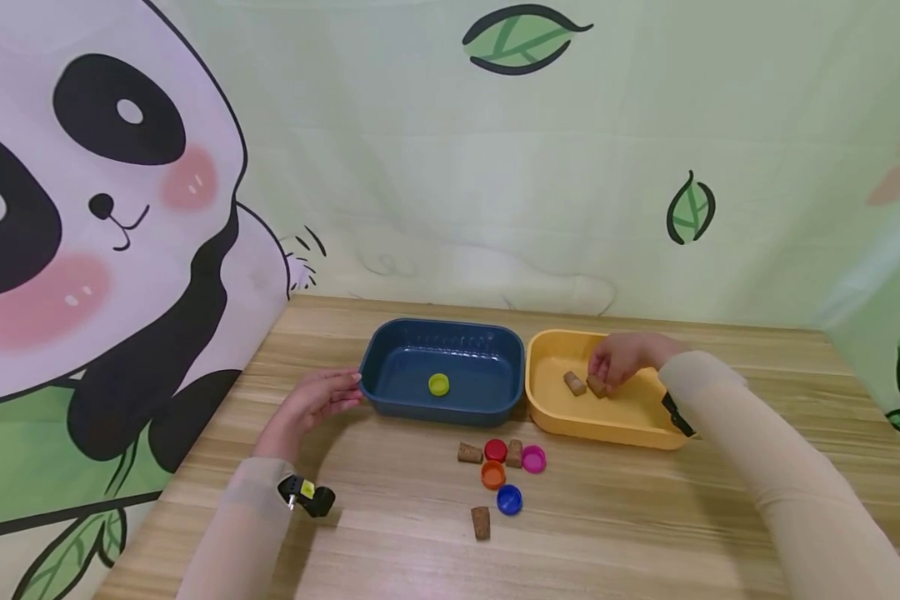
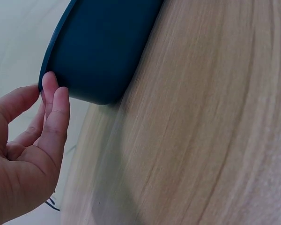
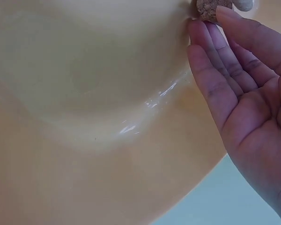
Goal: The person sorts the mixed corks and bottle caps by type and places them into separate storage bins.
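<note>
1. Right hand [image 1: 622, 360]: the grip is low inside the yellow tray [image 1: 607, 433], fingertips [image 3: 210, 42] on a cork [image 1: 597, 386] that sits on the tray floor. The right wrist view shows the palm open and the fingers fairly straight. I cannot tell whether the cork is pinched or merely touched.
2. A second cork [image 1: 574, 382] lies just left of the first, in the same tray.
3. Left hand [image 1: 311, 404]: the grip is relaxed and wide and holds nothing. Its fingertips [image 2: 56, 101] touch the left end wall of the blue tray [image 1: 435, 410], as if steadying it.
4. The blue tray holds one yellow-green bottle cap [image 1: 438, 384]. It sits just left of the yellow tray.
5. Loose on the tabletop [image 1: 645, 517], near side of the trays:
   - three corks [image 1: 469, 452]
   - red cap [image 1: 496, 451]
   - orange cap [image 1: 492, 474]
   - magenta cap [image 1: 533, 458]
   - blue cap [image 1: 508, 499]
6. Judgement: this looks like the set-down step of a sort, with corks going to yellow and caps to blue.
7. Judgement: the next move calls for clearing the near rim of the yellow tray. It then calls for a narrow pinch on one small piece of the tight cluster, without knocking its neighbours.
</note>
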`<state>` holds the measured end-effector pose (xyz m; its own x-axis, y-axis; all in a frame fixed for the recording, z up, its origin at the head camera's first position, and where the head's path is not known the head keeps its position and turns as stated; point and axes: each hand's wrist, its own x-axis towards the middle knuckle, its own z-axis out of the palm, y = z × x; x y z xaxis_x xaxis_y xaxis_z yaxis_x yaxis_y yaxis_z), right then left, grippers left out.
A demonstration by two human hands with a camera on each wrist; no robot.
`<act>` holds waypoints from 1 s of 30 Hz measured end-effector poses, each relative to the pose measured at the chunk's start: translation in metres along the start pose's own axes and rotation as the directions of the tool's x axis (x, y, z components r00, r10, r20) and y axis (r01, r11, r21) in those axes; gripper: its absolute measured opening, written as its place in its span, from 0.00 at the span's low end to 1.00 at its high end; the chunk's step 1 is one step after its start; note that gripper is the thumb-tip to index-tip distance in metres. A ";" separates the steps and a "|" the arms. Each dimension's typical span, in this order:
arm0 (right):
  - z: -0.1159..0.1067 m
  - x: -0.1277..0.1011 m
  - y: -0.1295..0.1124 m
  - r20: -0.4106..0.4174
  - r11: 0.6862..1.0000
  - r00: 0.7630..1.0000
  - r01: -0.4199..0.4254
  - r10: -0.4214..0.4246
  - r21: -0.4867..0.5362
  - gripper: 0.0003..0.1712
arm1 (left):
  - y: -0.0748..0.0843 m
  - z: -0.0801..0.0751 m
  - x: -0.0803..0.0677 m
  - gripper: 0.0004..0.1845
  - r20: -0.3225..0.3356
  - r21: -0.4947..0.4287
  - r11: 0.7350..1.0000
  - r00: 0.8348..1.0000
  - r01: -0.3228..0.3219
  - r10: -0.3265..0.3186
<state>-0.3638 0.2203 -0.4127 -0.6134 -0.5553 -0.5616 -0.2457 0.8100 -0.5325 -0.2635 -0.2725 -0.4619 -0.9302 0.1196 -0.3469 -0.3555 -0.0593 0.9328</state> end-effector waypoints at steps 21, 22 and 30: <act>0.002 0.001 -0.006 0.027 0.999 0.999 -0.035 0.035 -0.004 0.24 | 0.000 0.000 -0.001 0.25 0.002 -0.015 1.000 1.000 -0.009 0.009; 0.002 0.001 -0.006 0.032 0.999 0.999 -0.034 0.034 0.003 0.24 | 0.000 0.000 -0.001 0.24 0.001 -0.012 1.000 1.000 -0.009 0.009; -0.001 -0.001 -0.006 0.024 0.999 0.999 -0.041 0.042 -0.024 0.25 | 0.000 0.000 -0.002 0.24 0.005 -0.013 1.000 1.000 -0.010 0.010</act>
<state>-0.3619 0.2160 -0.4080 -0.6052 -0.5251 -0.5983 -0.2382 0.8366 -0.4933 -0.2617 -0.2727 -0.4614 -0.9334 0.1240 -0.3367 -0.3470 -0.0732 0.9350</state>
